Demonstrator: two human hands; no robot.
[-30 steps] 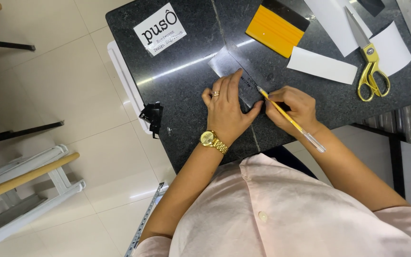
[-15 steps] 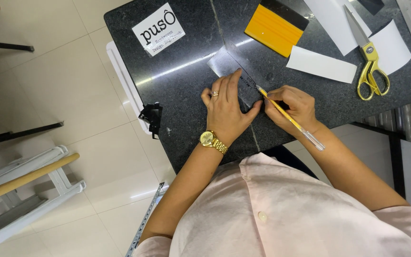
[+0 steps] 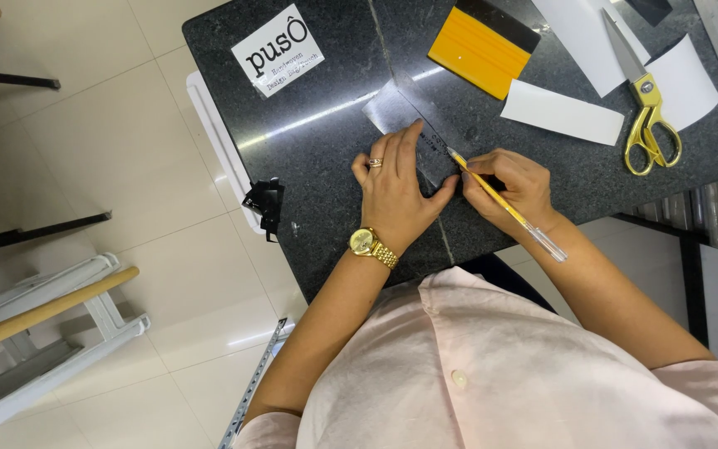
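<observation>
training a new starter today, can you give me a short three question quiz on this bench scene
1. True or false: the left hand presses flat on the clear ruler.
2. What does the right hand hold? A) scissors B) a thin yellow craft knife C) a squeegee
3. Which tool lies to the right of the white strip?

Key
1. True.
2. B: the yellow craft knife, its tip at the ruler's edge.
3. The gold-handled scissors; the yellow squeegee lies to the strip's left, on the dark stone table.
</observation>
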